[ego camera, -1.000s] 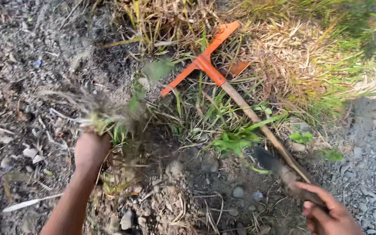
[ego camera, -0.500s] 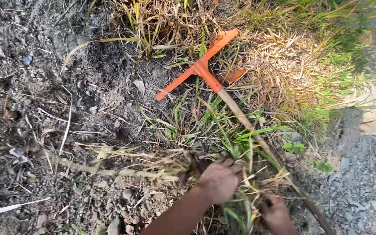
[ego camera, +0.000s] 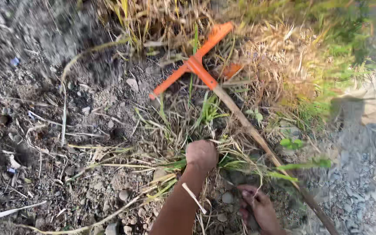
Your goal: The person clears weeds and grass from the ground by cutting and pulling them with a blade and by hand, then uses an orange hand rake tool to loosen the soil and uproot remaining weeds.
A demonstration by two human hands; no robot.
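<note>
Green-and-dry grass clump (ego camera: 183, 163) sits near centre, and my left hand (ego camera: 202, 154) is fisted tight round it. Right hand (ego camera: 257, 206) is low beside the roots, grip unclear. Weeding step; next needs a firm pull. Orange pick (ego camera: 196, 65) lies far.

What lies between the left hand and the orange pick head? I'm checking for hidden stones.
In the head view, green and dry grass blades cover the ground between left hand and orange metal pick head; no stones show.

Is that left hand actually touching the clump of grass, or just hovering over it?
Touching. The head view shows the left hand closed as a fist in the grass clump, with blades running out from under it on both sides.
</note>
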